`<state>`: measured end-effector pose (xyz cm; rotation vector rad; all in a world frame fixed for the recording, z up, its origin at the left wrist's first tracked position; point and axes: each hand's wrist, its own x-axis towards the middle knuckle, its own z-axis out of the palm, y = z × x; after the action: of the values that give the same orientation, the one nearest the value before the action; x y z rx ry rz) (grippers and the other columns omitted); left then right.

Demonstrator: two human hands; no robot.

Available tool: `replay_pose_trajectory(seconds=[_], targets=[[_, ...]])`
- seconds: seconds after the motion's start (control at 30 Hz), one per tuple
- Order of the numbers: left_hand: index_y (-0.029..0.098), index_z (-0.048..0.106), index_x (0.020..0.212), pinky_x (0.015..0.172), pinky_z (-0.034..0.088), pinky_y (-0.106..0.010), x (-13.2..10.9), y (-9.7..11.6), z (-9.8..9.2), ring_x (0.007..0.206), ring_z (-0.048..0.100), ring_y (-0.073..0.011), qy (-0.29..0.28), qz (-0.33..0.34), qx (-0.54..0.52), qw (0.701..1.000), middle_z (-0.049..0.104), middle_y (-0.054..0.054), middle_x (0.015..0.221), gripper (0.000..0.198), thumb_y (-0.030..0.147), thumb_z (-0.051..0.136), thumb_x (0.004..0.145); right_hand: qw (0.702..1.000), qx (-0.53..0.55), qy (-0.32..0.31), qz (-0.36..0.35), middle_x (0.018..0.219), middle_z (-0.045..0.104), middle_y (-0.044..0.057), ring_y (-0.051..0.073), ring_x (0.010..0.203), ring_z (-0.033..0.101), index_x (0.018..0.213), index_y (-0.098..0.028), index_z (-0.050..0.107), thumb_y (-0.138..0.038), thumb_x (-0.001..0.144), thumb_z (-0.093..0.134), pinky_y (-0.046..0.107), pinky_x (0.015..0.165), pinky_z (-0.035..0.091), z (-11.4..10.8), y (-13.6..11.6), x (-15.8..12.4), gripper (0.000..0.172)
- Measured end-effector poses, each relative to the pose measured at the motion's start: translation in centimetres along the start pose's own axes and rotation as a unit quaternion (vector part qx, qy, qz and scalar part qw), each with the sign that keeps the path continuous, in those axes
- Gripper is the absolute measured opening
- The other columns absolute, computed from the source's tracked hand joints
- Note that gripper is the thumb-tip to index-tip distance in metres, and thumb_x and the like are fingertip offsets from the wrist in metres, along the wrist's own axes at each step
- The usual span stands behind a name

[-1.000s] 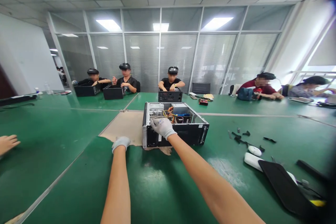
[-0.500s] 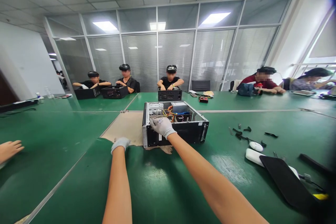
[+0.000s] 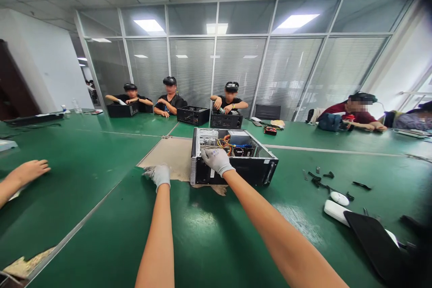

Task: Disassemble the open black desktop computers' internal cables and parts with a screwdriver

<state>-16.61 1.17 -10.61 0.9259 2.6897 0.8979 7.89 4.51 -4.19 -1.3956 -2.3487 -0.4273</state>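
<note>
An opened black computer case lies on its side on the green table, its coloured cables and inner parts showing. My right hand, in a pale grey glove, is closed over the near rim of the case at its left end; its fingertips are partly hidden. Left of the case, my gloved left hand rests at the front edge of a bare beige patch of tabletop, fingers stretched to the left. Nothing shows in that hand.
A co-worker's bare hand rests at the left. Several people sit across the table, some at black computer cases. To the right lie black strips, a white mouse and a black flat piece over a white bar.
My view has turned slightly left. My left hand has extended its fingers leftward along the patch edge. My right hand keeps its place on the case. A co-worker opposite has drawn back from a case.
</note>
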Motion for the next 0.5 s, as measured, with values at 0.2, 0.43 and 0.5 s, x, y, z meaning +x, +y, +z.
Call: replay_pose_trajectory(seconds=[0.2, 0.43, 0.5], targets=[[-0.008, 0.026, 0.154, 0.113, 0.029, -0.067, 0.1, -1.6, 0.6, 0.147, 0.031, -0.0477, 0.108, -0.032, 0.030, 0.993, 0.032, -0.041, 0.153, 0.082, 0.039, 0.045, 0.090, 1.000, -0.006, -0.012, 0.005, 0.093, 0.078, 0.009, 0.021, 0.085, 0.072, 0.096, -0.022, 0.076, -0.052, 0.107, 0.022, 0.028, 0.072, 0.040, -0.3, -0.2, 0.0, 0.063], [-0.010, 0.038, 0.150, 0.114, 0.025, -0.068, -0.3, -3.1, 2.1, 0.149, 0.024, -0.0487, 0.029, -0.015, 0.202, 0.979, 0.025, -0.039, 0.158, 0.079, 0.042, 0.041, 0.091, 0.992, -0.032, -0.086, -0.091, 0.111, 0.076, 0.011, 0.025, 0.097, 0.071, 0.135, -0.025, 0.063, -0.033, 0.106, 0.026, 0.033, 0.077, 0.046, -1.5, 0.1, 0.0, 0.047], [-0.006, 0.046, 0.146, 0.109, 0.029, -0.072, -0.1, -3.2, 1.4, 0.145, 0.032, -0.0514, 0.035, 0.012, 0.212, 0.977, 0.035, -0.039, 0.153, 0.076, 0.044, 0.044, 0.089, 0.990, -0.024, -0.107, -0.088, 0.113, 0.075, 0.011, 0.025, 0.101, 0.070, 0.136, -0.025, 0.062, -0.032, 0.106, 0.027, 0.033, 0.080, 0.047, -2.0, 0.0, 0.2, 0.047]])
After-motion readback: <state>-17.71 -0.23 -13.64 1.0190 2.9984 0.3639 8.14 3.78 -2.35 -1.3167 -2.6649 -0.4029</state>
